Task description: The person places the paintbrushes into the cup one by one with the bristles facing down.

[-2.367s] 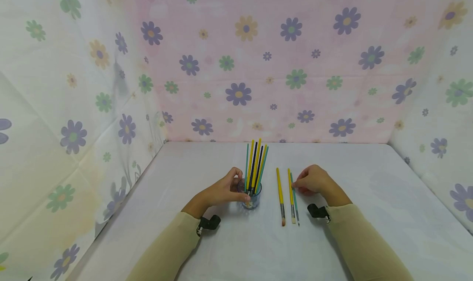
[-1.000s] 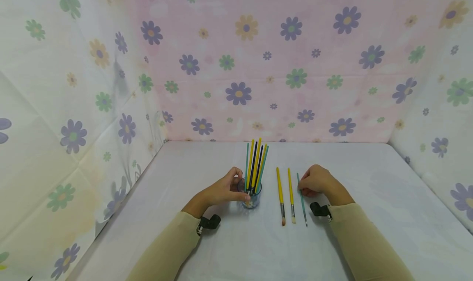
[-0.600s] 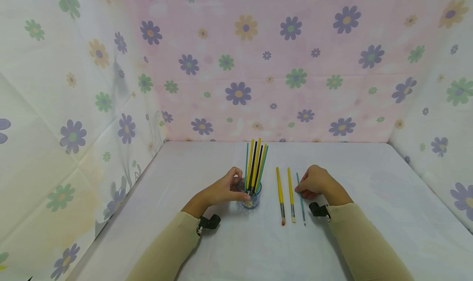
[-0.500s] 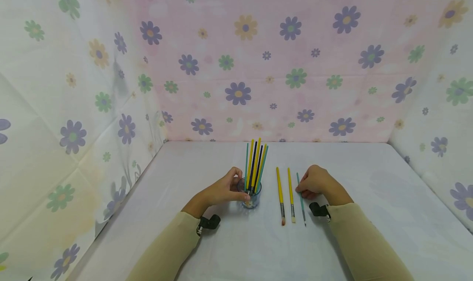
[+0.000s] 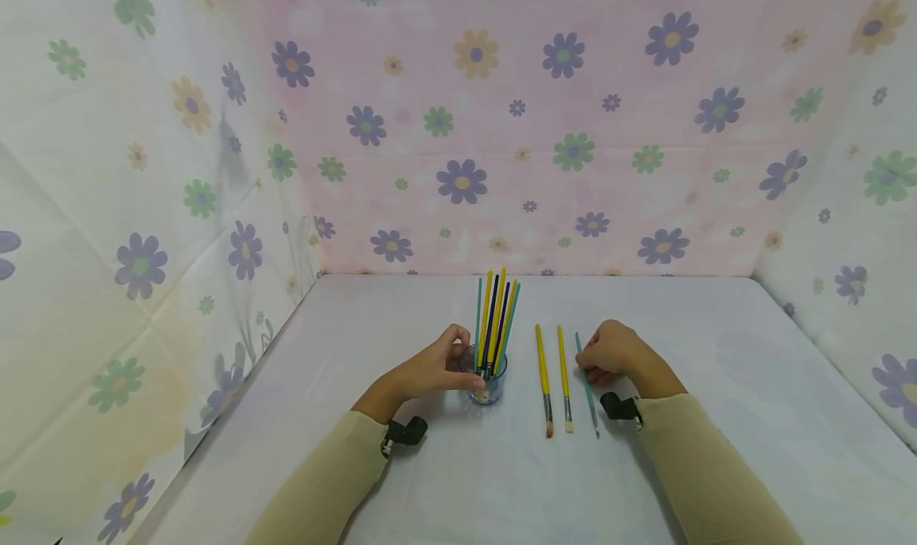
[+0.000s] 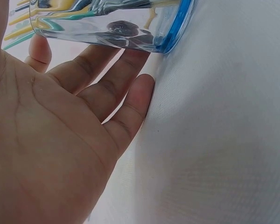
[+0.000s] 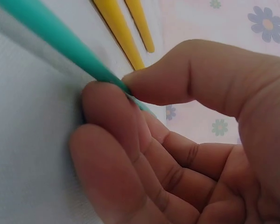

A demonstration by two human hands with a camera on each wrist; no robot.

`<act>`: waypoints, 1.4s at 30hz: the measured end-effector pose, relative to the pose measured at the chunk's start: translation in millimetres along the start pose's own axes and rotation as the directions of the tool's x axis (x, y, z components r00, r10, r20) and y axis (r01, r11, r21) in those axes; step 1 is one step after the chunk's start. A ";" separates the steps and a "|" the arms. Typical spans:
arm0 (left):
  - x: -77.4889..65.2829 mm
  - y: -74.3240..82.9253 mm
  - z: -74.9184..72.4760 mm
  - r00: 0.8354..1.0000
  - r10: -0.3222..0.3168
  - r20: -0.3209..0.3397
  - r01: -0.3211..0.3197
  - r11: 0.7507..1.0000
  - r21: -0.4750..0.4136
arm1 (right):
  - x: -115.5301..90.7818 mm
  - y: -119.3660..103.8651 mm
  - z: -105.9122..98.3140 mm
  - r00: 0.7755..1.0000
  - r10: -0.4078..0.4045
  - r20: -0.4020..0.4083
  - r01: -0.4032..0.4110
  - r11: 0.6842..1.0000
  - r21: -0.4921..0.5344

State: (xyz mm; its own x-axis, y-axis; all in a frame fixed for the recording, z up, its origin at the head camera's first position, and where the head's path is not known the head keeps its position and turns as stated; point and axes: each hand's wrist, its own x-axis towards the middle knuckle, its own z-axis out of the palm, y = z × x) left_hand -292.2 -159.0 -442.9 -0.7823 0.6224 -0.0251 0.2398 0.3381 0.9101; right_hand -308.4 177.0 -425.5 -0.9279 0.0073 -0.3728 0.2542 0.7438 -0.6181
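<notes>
My left hand holds a clear glass that stands upright on the table, thumb in front and fingers behind. Several paintbrushes with yellow, teal and dark handles lean in it, bristles down. In the left wrist view the glass shows its blue base. Between thumb and fingers, my right hand pinches a thin teal paintbrush low over or on the table; I cannot tell which. To its left lie a yellow paintbrush and a thicker yellow paintbrush, roughly parallel, bristles toward me.
A white-covered table carries everything. Behind it hangs a pink flowered cloth, with pale flowered cloth along the left side too. A small black device sits at the left wrist, another black device at the right.
The teal paintbrush has moved right, away from the yellow one it lay against, pinched by my right hand. Lately its bristle end has swung slightly further right. My left hand stays at the glass.
</notes>
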 end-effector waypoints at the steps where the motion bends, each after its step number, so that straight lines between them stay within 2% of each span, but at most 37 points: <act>1: 0.2 -0.1 0.0 1.000 0.006 0.003 -0.006 1.000 0.000 | 0.2 0.9 -0.2 1.000 -0.004 -0.002 0.004 1.000 0.007; 8: -0.6 0.3 -0.1 0.999 0.034 0.016 -0.034 0.999 -0.013 | 5.0 4.3 -1.9 1.000 -0.017 -0.024 0.018 0.999 0.031; 13: 0.3 -1.0 0.0 1.000 0.018 0.011 -0.018 1.000 -0.012 | 4.3 2.2 -6.5 0.999 -0.029 -0.046 0.031 0.998 0.062; 18: 0.7 -1.4 -0.1 1.000 -0.004 -0.001 0.004 1.000 0.008 | -1.2 0.5 -11.0 0.995 -0.083 -0.061 0.088 0.992 0.089; 30: -0.6 0.6 0.2 1.000 0.025 0.011 -0.025 1.000 -0.009 | -11.6 -8.0 -19.4 0.991 -0.105 -0.083 0.116 0.983 0.142; 42: -1.7 1.5 0.5 1.000 0.019 0.010 -0.019 1.000 -0.024 | -24.0 -19.6 -28.0 0.983 -0.150 -0.110 0.171 0.963 0.209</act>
State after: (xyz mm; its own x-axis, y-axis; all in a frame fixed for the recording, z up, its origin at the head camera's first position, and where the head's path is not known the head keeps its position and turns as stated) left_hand -290.2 -159.3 -441.7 -0.7717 0.6359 -0.0116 0.2406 0.3087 0.9202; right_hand -298.8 181.0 -385.1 -0.9798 -0.0314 -0.1974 0.1433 0.5780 -0.8033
